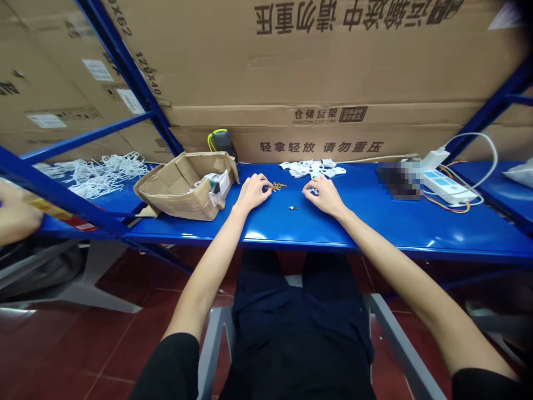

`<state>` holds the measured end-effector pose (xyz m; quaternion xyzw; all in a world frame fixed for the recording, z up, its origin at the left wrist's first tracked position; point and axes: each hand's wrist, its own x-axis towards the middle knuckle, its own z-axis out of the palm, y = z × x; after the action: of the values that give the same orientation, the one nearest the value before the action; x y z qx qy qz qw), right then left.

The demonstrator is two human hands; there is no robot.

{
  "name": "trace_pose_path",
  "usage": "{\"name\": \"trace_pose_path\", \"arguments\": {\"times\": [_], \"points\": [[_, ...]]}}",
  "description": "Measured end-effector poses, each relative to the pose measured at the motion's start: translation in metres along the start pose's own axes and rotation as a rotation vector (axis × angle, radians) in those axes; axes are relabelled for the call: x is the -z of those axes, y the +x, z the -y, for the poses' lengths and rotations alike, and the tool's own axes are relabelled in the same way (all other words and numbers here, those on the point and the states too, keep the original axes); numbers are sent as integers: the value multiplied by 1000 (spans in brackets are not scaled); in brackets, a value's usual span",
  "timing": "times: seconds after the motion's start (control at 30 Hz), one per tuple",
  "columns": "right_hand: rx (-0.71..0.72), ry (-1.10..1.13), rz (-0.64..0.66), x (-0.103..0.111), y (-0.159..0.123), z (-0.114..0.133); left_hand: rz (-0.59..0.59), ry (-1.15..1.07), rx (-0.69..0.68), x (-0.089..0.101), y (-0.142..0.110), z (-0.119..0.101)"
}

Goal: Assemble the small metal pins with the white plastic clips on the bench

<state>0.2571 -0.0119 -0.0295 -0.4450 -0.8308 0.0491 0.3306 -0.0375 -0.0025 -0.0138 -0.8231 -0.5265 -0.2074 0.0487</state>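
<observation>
Left hand [252, 191] curled at the brass bits [278, 187], right hand [322, 195] curled over the small metal parts [313, 191] (busy fingertips, those); whether either gripped one, I couldn't quite tell, while a lone pin [293, 208] lay between, nearer the blue edge [291, 240]

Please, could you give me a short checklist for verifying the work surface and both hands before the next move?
1. Left hand is at the brass-coloured pieces: ok.
2. Right hand is at the small silvery pieces: ok.
3. Single small metal part lies uncovered, apart from both hands: ok.
4. White pieces lie separately, behind the hands: ok.
5. Fingers of both hands are free of any piece: cannot tell; the fingertips are too small to judge.
6. White cable at the power strip is tidy: not ok; it loops loosely.
</observation>
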Motion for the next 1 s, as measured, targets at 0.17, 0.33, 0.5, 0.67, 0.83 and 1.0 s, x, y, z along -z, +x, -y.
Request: {"name": "trace_pose_path", "arguments": {"times": [0.17, 0.33, 0.5, 0.67, 0.83, 1.0], "points": [[-7, -21, -7, -3, 1, -3, 23, -40, -52, -3, 2, 0], [-12, -25, 15, -3, 1, -2, 45, -89, -144, -5, 2, -7], [19, -19, 74, -3, 0, 3, 75, -158, -217, -15, 2, -25], [40, -85, 122, -7, 2, 2, 102, -243, -254, -25, 3, -39], [64, -126, 145, -11, 5, -3, 106, -325, -256, -26, 4, -35], [114, -137, 148, -12, 4, 3, 77, -300, -212, -27, 4, -35]]}}
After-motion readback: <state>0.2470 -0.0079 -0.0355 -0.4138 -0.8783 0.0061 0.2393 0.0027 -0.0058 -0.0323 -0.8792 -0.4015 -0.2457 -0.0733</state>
